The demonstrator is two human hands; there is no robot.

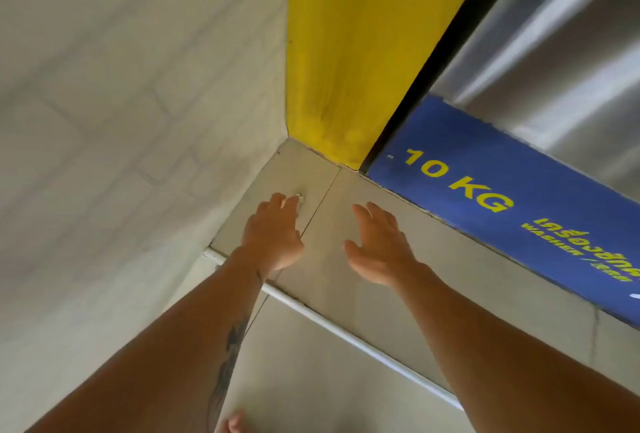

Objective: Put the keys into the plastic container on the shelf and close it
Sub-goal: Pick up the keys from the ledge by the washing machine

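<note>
A small metal key ring [300, 198] lies on the grey floor tile [325, 190] near the corner where the wall and the yellow panel meet. My left hand [273, 235] stretches down with its fingers straight, and the fingertips touch the ring; the rest of the keys is hidden under the fingers. Just to the right, my right hand [381, 245] hovers over the floor with fingers spread and nothing in it. No plastic container or shelf is in view.
A pale brick-patterned wall [121, 121] fills the left. A yellow panel [353, 52] rises from the corner. A steel washer with a blue "10 KG" sign [502, 211] stands at right. A white pipe [329, 325] crosses the floor under my arms.
</note>
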